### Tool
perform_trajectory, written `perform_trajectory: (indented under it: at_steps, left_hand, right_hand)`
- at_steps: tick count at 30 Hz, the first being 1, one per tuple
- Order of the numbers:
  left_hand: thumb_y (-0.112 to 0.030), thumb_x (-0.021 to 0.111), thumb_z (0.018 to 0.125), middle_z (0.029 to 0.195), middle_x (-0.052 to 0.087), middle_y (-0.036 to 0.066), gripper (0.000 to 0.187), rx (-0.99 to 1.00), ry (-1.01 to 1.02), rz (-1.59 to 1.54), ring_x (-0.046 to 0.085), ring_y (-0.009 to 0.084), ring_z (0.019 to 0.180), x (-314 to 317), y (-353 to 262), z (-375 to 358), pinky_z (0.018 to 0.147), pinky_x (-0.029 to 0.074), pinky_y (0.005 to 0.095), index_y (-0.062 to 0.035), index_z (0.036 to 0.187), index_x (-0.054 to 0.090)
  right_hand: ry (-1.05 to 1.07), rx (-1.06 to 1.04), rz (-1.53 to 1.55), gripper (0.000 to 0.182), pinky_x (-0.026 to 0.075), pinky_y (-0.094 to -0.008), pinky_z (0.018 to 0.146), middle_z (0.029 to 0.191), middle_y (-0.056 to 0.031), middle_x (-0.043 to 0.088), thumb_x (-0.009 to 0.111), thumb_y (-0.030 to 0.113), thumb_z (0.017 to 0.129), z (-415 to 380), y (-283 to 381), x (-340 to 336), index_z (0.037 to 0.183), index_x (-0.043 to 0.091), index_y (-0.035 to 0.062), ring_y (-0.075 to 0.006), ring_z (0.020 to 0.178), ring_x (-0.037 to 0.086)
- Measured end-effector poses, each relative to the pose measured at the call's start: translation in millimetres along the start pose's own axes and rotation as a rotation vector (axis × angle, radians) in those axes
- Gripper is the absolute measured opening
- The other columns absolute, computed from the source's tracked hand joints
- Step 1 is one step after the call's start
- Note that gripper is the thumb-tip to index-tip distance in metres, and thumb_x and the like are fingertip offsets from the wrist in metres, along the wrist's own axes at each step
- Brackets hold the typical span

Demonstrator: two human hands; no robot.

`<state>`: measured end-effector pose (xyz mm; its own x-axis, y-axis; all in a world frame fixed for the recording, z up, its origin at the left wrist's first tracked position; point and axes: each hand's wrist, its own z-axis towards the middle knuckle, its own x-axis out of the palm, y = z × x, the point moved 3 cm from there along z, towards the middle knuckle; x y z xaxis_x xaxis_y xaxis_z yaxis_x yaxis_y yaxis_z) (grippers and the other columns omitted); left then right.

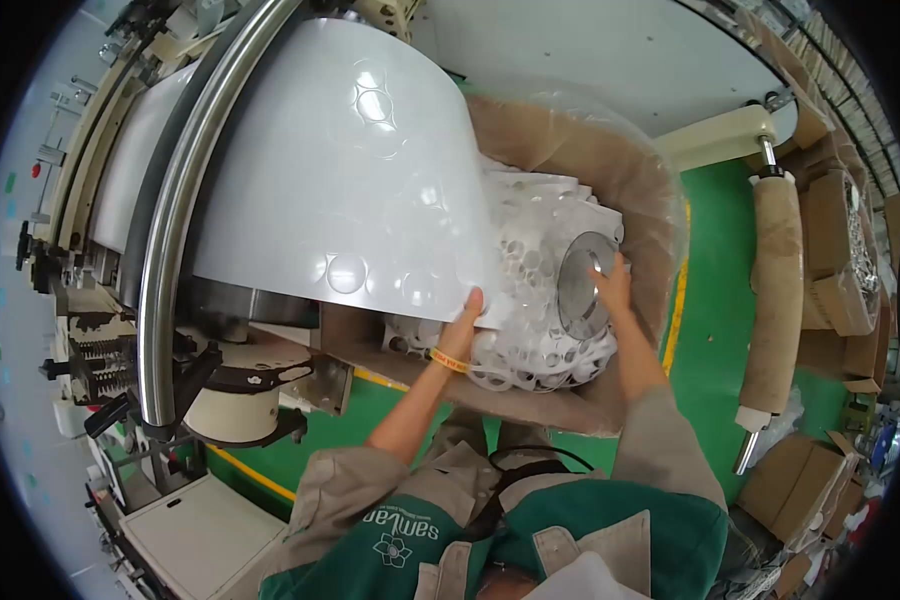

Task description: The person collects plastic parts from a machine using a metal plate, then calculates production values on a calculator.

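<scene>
A wide glossy white plastic sheet point(340, 200) with round cut outlines comes off the machine at the left and droops toward a box. My left hand point(462, 328) grips the sheet's near lower corner, thumb on top and the other fingers hidden beneath. An orange-yellow band is around that wrist. My right hand point(612, 285) holds a grey, see-through round disc point(578, 300) by its right side, with fingers over its face. Under the disc lies a heap of white scrap sheet full of round holes point(530, 245), inside the plastic-lined cardboard box point(640, 190).
A steel roller point(175, 220) runs along the machine at the left. On the right, a brown-wrapped roll point(773, 290) hangs from a cream arm point(715, 138). Cardboard boxes point(800, 485) stand beyond it on the green floor point(715, 260).
</scene>
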<state>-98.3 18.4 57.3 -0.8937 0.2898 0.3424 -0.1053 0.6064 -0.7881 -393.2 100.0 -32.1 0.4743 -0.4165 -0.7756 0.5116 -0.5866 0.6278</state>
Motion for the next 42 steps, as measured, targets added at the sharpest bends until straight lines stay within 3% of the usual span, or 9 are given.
perform_trajectory:
  at_steps: [7, 12, 15, 20, 28, 30, 32, 38, 42]
  left_hand:
    - [-0.021, 0.042, 0.090, 0.105, 0.053, 0.009, 0.030, -0.310, 0.319, -0.669, 0.057, 0.0220, 0.092, 42, -19, -20, 0.074, 0.052, 0.0350, -0.0033, 0.114, 0.040]
    - [-0.018, 0.047, 0.088, 0.106, 0.050, 0.012, 0.028, -0.366, 0.115, -0.485, 0.055, 0.0267, 0.093, -45, 65, 48, 0.075, 0.051, 0.0399, -0.0008, 0.109, 0.042]
    - [-0.021, 0.048, 0.087, 0.112, 0.047, 0.012, 0.032, -0.372, -0.116, -0.577, 0.048, 0.0251, 0.104, -75, 73, 59, 0.084, 0.044, 0.0445, -0.0026, 0.112, 0.043]
    - [-0.030, 0.050, 0.086, 0.123, 0.042, 0.007, 0.048, -0.133, -0.198, -0.236, 0.040, 0.0269, 0.114, -98, 8, 34, 0.091, 0.033, 0.0513, -0.0083, 0.126, 0.035]
    - [-0.032, 0.047, 0.087, 0.094, 0.056, 0.006, 0.032, 0.017, -0.242, -0.433, 0.059, 0.0189, 0.077, -89, 33, 47, 0.056, 0.053, 0.0328, -0.0076, 0.109, 0.045]
    - [-0.031, 0.048, 0.087, 0.091, 0.057, 0.006, 0.029, -0.001, -0.255, -0.421, 0.059, 0.0187, 0.073, -106, 49, 52, 0.052, 0.051, 0.0311, -0.0086, 0.107, 0.046]
    - [-0.030, 0.049, 0.087, 0.090, 0.057, 0.005, 0.029, 0.066, -0.292, -0.393, 0.059, 0.0190, 0.073, -118, 49, 50, 0.050, 0.050, 0.0305, -0.0087, 0.106, 0.046]
    - [-0.033, 0.053, 0.084, 0.085, 0.057, 0.007, 0.034, 0.047, -0.534, -0.183, 0.059, 0.0183, 0.062, -143, 38, 49, 0.042, 0.048, 0.0281, -0.0045, 0.102, 0.050]
    - [-0.031, 0.051, 0.086, 0.089, 0.056, 0.006, 0.035, 0.055, -0.504, -0.158, 0.059, 0.0194, 0.067, -136, 44, 48, 0.046, 0.050, 0.0292, -0.0053, 0.108, 0.044]
  right_hand:
    - [-0.466, -0.235, 0.311, 0.032, 0.045, -0.0300, 0.068, 0.086, -0.0091, 0.057, 0.066, 0.011, 0.073, -26, 148, -174, 0.098, 0.050, 0.0006, -0.0197, 0.077, 0.057]
    - [-0.371, 0.089, 1.401, 0.030, 0.046, -0.0220, 0.055, 0.087, -0.0072, 0.055, 0.064, 0.011, 0.076, -5, 153, -119, 0.100, 0.048, 0.0025, -0.0144, 0.072, 0.056]
    - [-0.194, 0.104, 0.364, 0.060, 0.037, -0.0349, 0.083, 0.101, -0.0177, 0.054, 0.070, 0.034, 0.068, -8, 82, 14, 0.110, 0.048, -0.0020, -0.0261, 0.098, 0.049]
    - [0.048, 0.159, 0.071, 0.057, 0.040, -0.0395, 0.079, 0.099, -0.0229, 0.056, 0.070, 0.030, 0.067, -32, 65, -30, 0.108, 0.047, -0.0033, -0.0380, 0.093, 0.053]
    - [-0.292, -0.157, 0.705, 0.036, 0.041, -0.0292, 0.071, 0.086, -0.0077, 0.057, 0.068, 0.023, 0.071, 28, 200, -86, 0.094, 0.051, 0.0015, -0.0147, 0.076, 0.051]
    - [-0.098, -0.076, 0.884, 0.040, 0.039, -0.0300, 0.075, 0.089, -0.0096, 0.056, 0.069, 0.027, 0.071, 60, 172, -27, 0.095, 0.051, 0.0010, -0.0171, 0.084, 0.050]
    - [-0.188, -0.076, 0.322, 0.050, 0.040, -0.0348, 0.076, 0.094, -0.0197, 0.058, 0.068, 0.033, 0.071, 74, 125, 2, 0.101, 0.049, -0.0017, -0.0272, 0.090, 0.055]
    - [-0.149, -0.057, -0.231, 0.042, 0.043, -0.0380, 0.070, 0.089, -0.0226, 0.056, 0.063, 0.028, 0.074, 66, 122, -79, 0.100, 0.049, -0.0017, -0.0353, 0.078, 0.058]
    - [-0.433, -0.271, 0.392, 0.043, 0.042, -0.0358, 0.069, 0.085, -0.0176, 0.057, 0.066, 0.027, 0.073, 42, 182, -127, 0.099, 0.049, -0.0021, -0.0260, 0.075, 0.057]
